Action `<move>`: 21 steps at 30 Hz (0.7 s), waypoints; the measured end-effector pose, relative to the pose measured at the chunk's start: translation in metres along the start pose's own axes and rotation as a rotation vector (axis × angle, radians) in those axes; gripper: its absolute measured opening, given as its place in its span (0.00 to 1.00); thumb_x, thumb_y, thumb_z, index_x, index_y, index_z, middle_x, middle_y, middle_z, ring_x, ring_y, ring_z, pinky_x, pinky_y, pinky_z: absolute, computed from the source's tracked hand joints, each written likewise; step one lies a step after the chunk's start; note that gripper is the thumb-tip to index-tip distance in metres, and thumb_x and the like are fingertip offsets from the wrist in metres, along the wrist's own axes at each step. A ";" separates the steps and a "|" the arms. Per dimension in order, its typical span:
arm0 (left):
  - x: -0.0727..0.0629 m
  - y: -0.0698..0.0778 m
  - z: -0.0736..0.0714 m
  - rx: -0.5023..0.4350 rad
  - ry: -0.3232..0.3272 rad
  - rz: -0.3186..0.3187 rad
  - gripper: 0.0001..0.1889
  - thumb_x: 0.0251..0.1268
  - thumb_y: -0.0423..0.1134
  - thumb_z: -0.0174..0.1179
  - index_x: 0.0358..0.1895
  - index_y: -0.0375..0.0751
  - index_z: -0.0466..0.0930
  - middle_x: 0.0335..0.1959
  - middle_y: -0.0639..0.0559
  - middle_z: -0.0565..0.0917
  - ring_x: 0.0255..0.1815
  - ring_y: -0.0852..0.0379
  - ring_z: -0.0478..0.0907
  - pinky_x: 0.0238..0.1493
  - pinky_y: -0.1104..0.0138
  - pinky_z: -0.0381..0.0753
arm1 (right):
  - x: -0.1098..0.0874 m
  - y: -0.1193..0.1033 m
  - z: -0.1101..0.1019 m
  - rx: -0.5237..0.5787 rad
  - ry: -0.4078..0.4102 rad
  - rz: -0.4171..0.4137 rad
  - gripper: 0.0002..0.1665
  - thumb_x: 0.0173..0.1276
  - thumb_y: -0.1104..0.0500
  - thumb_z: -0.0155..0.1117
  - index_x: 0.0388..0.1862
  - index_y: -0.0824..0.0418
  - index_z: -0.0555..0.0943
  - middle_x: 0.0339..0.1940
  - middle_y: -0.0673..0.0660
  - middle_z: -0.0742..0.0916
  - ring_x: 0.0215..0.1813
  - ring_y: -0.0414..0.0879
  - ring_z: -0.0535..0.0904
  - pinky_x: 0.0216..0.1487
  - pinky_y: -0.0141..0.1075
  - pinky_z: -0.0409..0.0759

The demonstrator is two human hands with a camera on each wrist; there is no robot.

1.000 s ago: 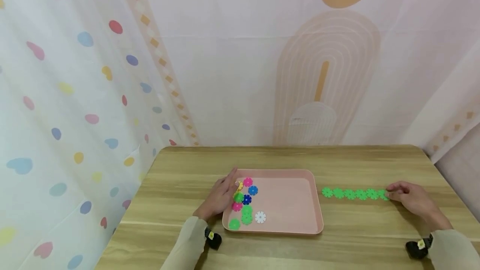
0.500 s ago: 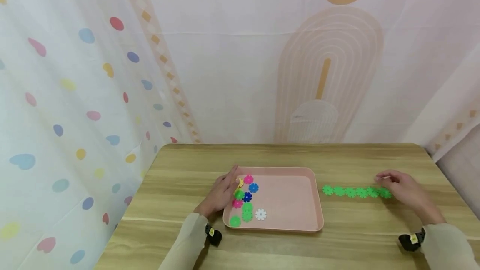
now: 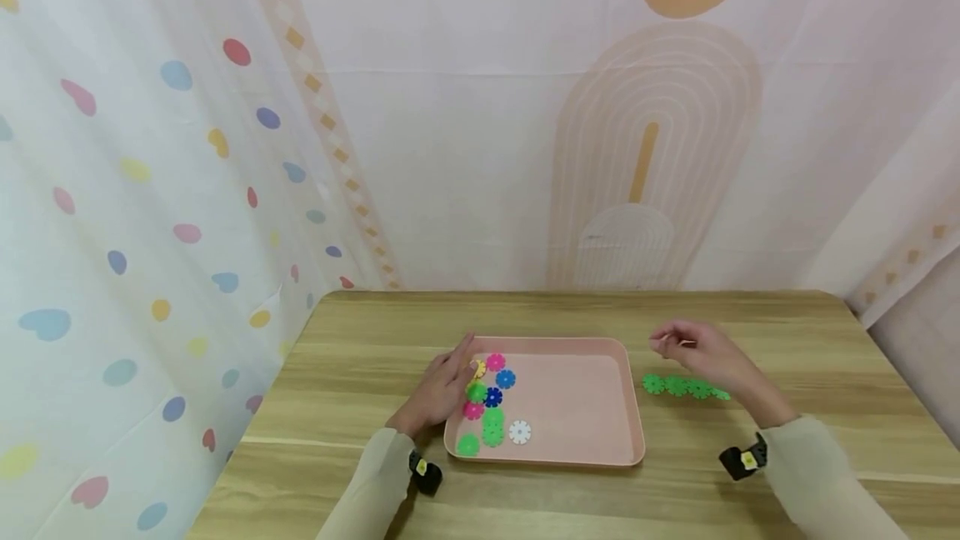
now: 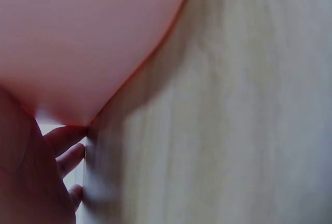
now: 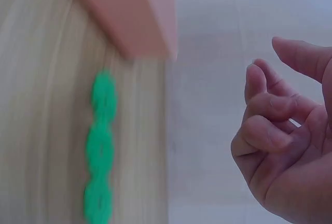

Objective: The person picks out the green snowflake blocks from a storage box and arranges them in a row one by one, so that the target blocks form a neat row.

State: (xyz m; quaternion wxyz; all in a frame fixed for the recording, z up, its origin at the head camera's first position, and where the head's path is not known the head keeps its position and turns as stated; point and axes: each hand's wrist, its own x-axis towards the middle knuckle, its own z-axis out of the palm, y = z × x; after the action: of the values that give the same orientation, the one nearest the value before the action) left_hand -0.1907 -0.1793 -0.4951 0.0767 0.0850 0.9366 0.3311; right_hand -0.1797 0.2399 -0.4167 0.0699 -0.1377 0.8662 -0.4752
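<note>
My left hand (image 3: 442, 390) holds the left rim of a pink tray (image 3: 577, 411); in the head view its thumb lies over the inside. The left wrist view has the fingers (image 4: 70, 159) at the outer wall. Inside the tray, near that hand, lie several notched plastic discs, including a white disc (image 3: 520, 432) and a blue disc (image 3: 506, 378). My right hand (image 3: 701, 357) hovers over the table, right of the tray, holding nothing. Its thumb and index finger are apart, other fingers loosely curled. Below it runs a row of joined green discs (image 3: 677, 386), its right end hidden by the hand.
The wooden table (image 3: 570, 502) carries everything. A patterned curtain (image 3: 480, 148) hangs behind and to the left of it. The tray's raised wall (image 5: 129, 16) stands close to the row's left end.
My right hand has left the right end of the green disc row and moved left above it, toward the tray. The left hand and the tray stay where they were.
</note>
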 end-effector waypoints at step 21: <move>0.001 0.005 0.002 -0.002 -0.014 0.014 0.32 0.81 0.54 0.37 0.81 0.59 0.41 0.79 0.45 0.58 0.77 0.36 0.51 0.70 0.32 0.53 | 0.028 -0.055 0.122 0.118 -0.294 0.000 0.07 0.71 0.56 0.64 0.43 0.58 0.81 0.36 0.54 0.80 0.27 0.45 0.77 0.25 0.35 0.78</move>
State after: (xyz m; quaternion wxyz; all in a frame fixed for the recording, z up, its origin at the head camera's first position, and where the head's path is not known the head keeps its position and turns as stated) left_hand -0.1906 -0.1743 -0.4938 0.0813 0.0937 0.9351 0.3321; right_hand -0.1662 0.1054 -0.4353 0.2040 -0.2015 0.8173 -0.4999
